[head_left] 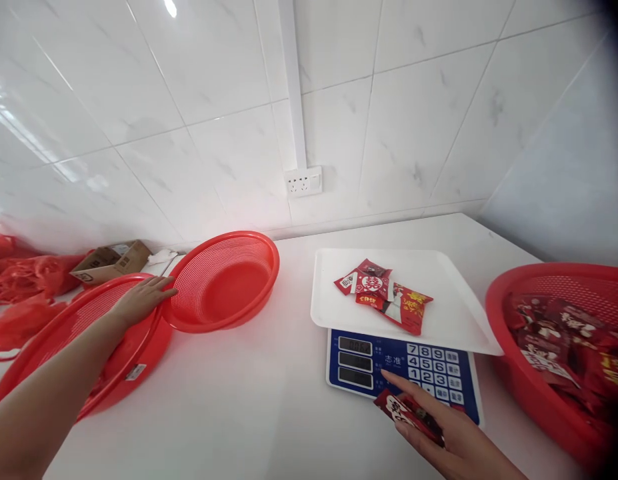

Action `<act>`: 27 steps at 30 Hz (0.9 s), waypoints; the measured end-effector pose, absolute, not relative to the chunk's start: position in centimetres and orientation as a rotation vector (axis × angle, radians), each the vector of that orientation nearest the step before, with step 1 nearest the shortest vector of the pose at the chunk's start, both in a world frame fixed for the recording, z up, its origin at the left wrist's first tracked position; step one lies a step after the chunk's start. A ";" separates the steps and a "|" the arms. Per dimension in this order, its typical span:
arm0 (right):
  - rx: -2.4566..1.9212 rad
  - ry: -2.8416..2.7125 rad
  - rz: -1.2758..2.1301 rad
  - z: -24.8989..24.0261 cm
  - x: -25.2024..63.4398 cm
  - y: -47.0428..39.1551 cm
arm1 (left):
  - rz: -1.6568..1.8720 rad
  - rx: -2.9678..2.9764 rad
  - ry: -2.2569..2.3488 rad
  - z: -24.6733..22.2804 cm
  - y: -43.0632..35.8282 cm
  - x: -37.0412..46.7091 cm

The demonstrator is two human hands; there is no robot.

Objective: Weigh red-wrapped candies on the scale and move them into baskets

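Note:
My right hand [446, 433] pinches a small dark-red snack packet [411, 417] just over the front of the blue digital scale [391, 363]. On the scale sits a white tray [333, 310], with several red snack packets [401, 307] in a loose pile on it. The scale's upper display is lit; I cannot read it surely. My left hand [146, 300] lies at the right rim of a red plastic basket [153, 350], fingers stretched toward a second red basket [249, 310]. Whether it touches that second basket I cannot tell.
At the right edge a red basket [523, 370] holds many snack packets. Far left lie red plastic bags [39, 277] and an open cardboard box [113, 260]. Behind the white table [269, 413] rises a tiled wall with a power socket [303, 181].

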State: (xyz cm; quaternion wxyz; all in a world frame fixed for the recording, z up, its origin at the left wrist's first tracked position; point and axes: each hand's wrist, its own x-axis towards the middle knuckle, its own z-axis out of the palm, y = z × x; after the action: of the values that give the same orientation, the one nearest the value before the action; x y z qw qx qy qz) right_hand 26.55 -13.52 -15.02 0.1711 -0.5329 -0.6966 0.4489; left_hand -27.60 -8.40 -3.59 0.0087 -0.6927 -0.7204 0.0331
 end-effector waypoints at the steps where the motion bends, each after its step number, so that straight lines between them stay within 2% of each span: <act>1: -1.512 -1.975 1.278 -15.1 26.6 -13.6 | 0.068 -2.137 -2.272 -3.2 -8.2 -27.5; 7: -1.513 -1.961 1.267 -15.2 26.7 -13.4 | -0.152 -2.092 -2.452 -3.0 -6.0 -21.9; 14: -1.497 -1.957 1.312 -14.6 26.5 -13.6 | -0.061 -2.802 -2.476 -4.7 -8.2 -10.4; 21: -1.488 -1.924 1.363 -13.8 27.0 -13.6 | 0.196 -3.069 -2.397 -2.7 -9.6 -8.8; 27: -1.468 -1.903 1.415 -13.2 27.1 -13.5 | 0.313 -3.020 -2.416 -2.9 -9.2 -8.8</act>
State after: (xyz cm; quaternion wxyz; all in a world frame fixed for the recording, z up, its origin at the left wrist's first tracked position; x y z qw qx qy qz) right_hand 27.11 -13.50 -13.19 0.1752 -0.5182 -0.6718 0.4995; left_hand -8.79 -9.18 -2.90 -0.3612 -0.7258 -0.5806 0.0753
